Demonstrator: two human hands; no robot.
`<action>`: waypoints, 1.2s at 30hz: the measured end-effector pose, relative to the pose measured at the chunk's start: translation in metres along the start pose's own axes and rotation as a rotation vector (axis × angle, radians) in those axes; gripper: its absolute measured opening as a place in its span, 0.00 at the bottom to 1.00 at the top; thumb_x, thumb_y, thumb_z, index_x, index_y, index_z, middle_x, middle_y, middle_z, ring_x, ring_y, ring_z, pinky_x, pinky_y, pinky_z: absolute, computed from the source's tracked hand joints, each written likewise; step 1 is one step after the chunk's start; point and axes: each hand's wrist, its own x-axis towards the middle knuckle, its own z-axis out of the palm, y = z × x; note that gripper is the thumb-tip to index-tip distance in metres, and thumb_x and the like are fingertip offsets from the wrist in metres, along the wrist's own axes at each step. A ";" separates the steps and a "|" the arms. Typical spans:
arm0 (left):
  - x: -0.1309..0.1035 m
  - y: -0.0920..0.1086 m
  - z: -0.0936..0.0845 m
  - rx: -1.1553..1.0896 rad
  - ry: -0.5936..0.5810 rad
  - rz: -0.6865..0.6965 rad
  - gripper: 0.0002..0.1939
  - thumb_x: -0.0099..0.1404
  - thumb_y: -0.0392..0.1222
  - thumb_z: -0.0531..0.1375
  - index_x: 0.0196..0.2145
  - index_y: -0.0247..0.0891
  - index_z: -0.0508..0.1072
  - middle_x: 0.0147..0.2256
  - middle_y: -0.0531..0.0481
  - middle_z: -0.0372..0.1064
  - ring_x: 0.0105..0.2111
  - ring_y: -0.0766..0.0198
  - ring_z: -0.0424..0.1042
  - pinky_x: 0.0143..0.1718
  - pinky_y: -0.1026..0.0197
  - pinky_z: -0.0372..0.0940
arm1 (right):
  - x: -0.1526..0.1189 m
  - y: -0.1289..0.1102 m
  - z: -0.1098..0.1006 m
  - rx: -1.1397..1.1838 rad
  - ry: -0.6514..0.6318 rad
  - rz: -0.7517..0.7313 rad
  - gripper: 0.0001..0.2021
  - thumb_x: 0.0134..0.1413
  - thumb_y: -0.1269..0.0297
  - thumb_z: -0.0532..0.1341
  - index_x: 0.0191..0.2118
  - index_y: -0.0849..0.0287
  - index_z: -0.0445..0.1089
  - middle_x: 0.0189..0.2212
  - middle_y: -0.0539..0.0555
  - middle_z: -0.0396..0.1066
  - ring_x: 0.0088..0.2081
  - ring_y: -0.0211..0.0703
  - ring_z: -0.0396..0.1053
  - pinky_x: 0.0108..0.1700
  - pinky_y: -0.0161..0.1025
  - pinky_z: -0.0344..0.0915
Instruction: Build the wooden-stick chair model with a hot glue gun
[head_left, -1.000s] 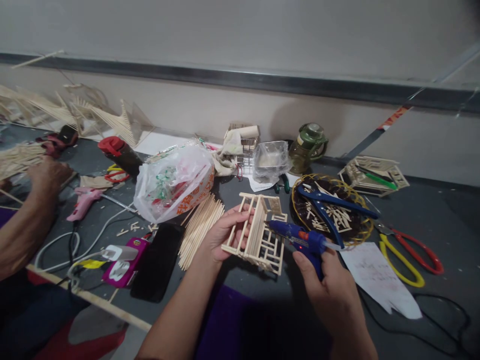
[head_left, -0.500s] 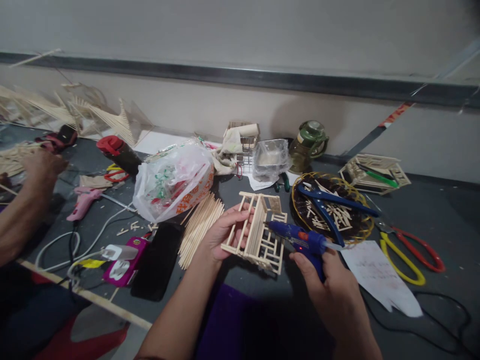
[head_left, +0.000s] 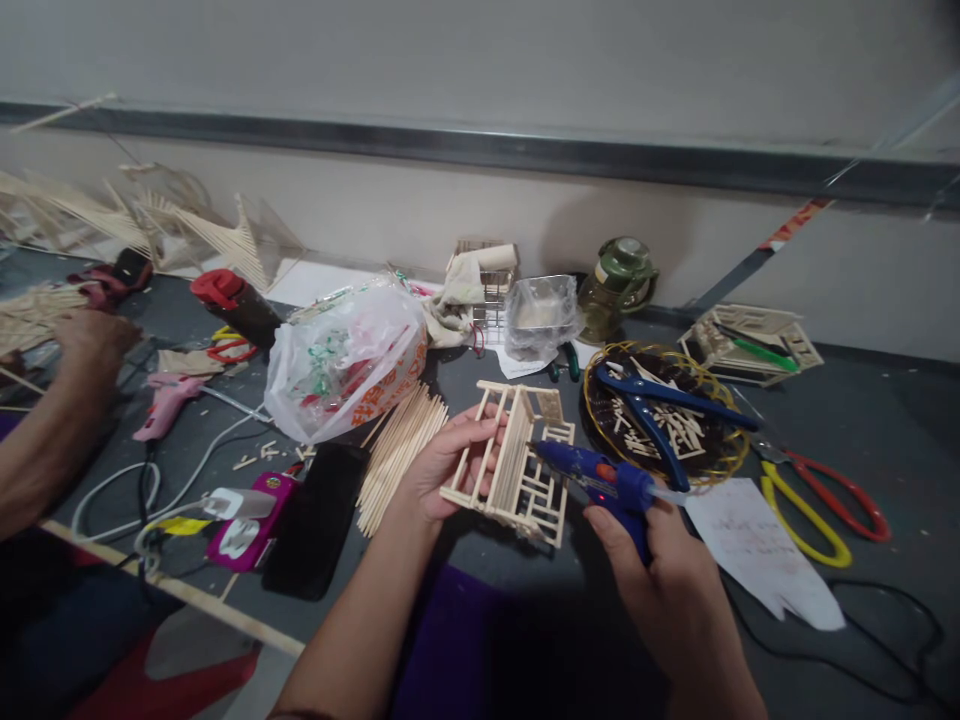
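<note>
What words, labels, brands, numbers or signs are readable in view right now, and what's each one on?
None is clear enough to quote.
White plastic bag: orange characters, creased and blurred, unreadable.
Torn paper: faint reddish marks, too blurred to read.
Green bottle: pale label, too small.
Magenta power adapter: small round sticker, too small.
Blue glue gun: nothing legible.

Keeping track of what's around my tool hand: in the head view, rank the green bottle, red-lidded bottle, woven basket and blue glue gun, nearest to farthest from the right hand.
1. Blue glue gun: held in the right hand.
2. Woven basket: just ahead of the hand.
3. Green bottle: behind the basket, slightly left.
4. Red-lidded bottle: far left, toward the back.
</note>
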 end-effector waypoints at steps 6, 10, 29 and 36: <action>0.000 0.000 -0.001 -0.010 -0.023 -0.005 0.09 0.56 0.34 0.66 0.35 0.34 0.70 0.25 0.55 0.67 0.16 0.72 0.67 0.12 0.71 0.64 | 0.001 0.000 -0.002 0.002 0.001 -0.029 0.18 0.64 0.52 0.52 0.49 0.60 0.65 0.35 0.60 0.77 0.33 0.53 0.76 0.31 0.41 0.68; 0.000 0.001 -0.001 -0.007 -0.010 -0.011 0.09 0.55 0.34 0.67 0.34 0.34 0.70 0.25 0.55 0.68 0.16 0.72 0.67 0.12 0.71 0.63 | 0.001 -0.001 -0.004 -0.007 0.013 -0.042 0.18 0.64 0.51 0.51 0.48 0.60 0.65 0.33 0.59 0.77 0.31 0.53 0.76 0.28 0.40 0.68; 0.001 0.001 -0.005 -0.021 -0.025 0.005 0.09 0.56 0.33 0.66 0.35 0.34 0.72 0.25 0.54 0.69 0.17 0.72 0.68 0.15 0.72 0.66 | 0.004 -0.006 -0.012 0.000 0.014 -0.128 0.16 0.65 0.55 0.52 0.49 0.61 0.64 0.25 0.54 0.75 0.24 0.49 0.75 0.24 0.36 0.67; 0.001 0.002 -0.004 0.001 0.016 0.016 0.10 0.54 0.34 0.67 0.35 0.33 0.72 0.25 0.55 0.69 0.17 0.73 0.68 0.18 0.72 0.67 | 0.003 -0.008 -0.017 0.050 -0.033 -0.108 0.13 0.65 0.56 0.52 0.47 0.58 0.64 0.25 0.53 0.75 0.25 0.48 0.76 0.23 0.34 0.66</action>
